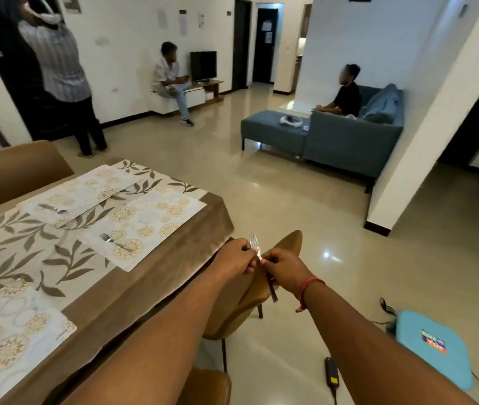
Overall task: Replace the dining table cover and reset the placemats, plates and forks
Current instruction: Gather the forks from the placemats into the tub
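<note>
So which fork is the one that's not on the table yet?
Find the dining table with the leafy cover, then look past its edge, above the brown chair. The fork there is held by both hands, tines up, while the others lie flat on placemats.

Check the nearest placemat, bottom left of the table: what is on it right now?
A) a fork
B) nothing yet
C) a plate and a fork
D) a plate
B: the nearest placemat is bare, while forks lie on the two far mats, and the left hand and right hand both grip forks off the table edge.
</note>
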